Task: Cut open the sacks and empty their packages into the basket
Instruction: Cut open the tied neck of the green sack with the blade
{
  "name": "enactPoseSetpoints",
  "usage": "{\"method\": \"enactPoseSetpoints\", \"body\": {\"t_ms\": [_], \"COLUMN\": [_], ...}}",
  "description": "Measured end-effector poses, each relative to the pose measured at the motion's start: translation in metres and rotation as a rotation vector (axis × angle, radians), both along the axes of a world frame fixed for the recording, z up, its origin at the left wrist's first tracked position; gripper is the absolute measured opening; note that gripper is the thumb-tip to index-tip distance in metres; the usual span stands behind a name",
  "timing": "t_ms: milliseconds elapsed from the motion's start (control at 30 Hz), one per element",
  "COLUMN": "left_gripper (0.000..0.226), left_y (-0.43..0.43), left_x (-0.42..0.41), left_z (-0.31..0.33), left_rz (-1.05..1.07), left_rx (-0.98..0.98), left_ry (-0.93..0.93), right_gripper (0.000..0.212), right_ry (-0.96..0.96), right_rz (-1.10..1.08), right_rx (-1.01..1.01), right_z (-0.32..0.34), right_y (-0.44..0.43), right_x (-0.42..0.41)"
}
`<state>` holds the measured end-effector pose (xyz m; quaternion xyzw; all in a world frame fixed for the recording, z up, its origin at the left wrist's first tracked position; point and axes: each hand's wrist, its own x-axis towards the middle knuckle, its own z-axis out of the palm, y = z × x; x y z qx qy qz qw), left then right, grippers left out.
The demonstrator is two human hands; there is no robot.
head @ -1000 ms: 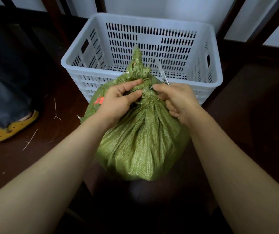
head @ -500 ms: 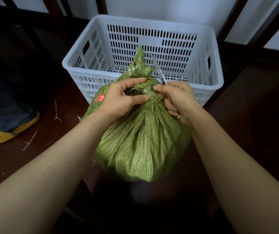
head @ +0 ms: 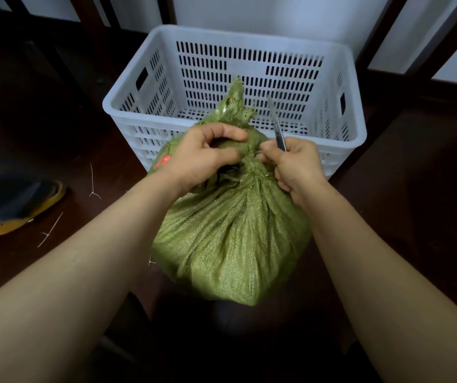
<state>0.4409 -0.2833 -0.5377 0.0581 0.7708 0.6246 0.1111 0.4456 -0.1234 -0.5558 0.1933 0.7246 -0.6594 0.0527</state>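
While the left hand (head: pixel 202 158) pinches the neck (head: pixel 249 161) of the sack (head: pixel 232 233), thumb and curled fingers bunching the cloth, the right hand (head: pixel 296 167) is wrapped round a knife (head: pixel 277 125), fingertips at the neck's right side.

Knife: slim and flat, pale metal blade above a dark grip. It points up and away over the basket (head: pixel 360 139), leaning slightly left. Can't tell whether the edge touches the cloth.

Sack: green woven plastic, coarse weave, slight sheen. Bulging round body, pleats fanning down from the tied neck, frayed tuft sticking up above it. Red mark (head: pixel 163 161) on its left shoulder, partly hidden by the left wrist. It stands on the dark brown floor (head: pixel 415 217), just in front of the basket's near wall; can't tell if they touch.

Basket: white moulded plastic, rectangular, rolled rim, slotted walls, perforated bottom, handle cutouts in the short walls.

Left edge: yellow-soled shoe (head: pixel 25 214), blurred, under a dark trouser leg. Thin pale threads (head: pixel 51 229) lie on the floor near it.

Vs 0.5 s ago: knife and right hand sit slightly further right, clear of the tuft. Left grip on the neck is the same. Sack, basket and shoe haven't moved. Vs 1 s ago: the trouser leg takes up less of the left edge.
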Motion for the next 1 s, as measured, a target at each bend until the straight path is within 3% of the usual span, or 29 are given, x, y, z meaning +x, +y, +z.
{"method": "enactPoseSetpoints", "body": {"t_ms": [133,367,633,800,1000], "left_gripper": [0.024,0.020,0.024,0.014,0.021], "left_y": [-0.002,-0.001,0.000,0.002,0.011], "left_x": [-0.003,-0.012,-0.015,-0.015,-0.017], "left_z": [-0.003,-0.009,0.000,-0.008,-0.014], "left_rz": [0.003,0.085,-0.103,0.060,0.198], "left_rx": [-0.202,-0.209,-0.284,-0.288,-0.224], "left_ry": [0.135,0.169,0.158,0.055,-0.079], "right_gripper": [0.014,0.029,0.021,0.022,0.019], "right_ry": [0.069,0.168,0.258,0.255,0.230], "right_rz": [0.001,0.153,0.125,0.104,0.006], "right_rx": [0.017,0.103,0.150,0.144,0.034], "right_z": [-0.001,-0.009,-0.003,-0.004,-0.011], "right_y": [0.003,0.002,0.001,-0.002,-0.004], "right_x": [0.004,0.019,0.020,0.021,0.025]}}
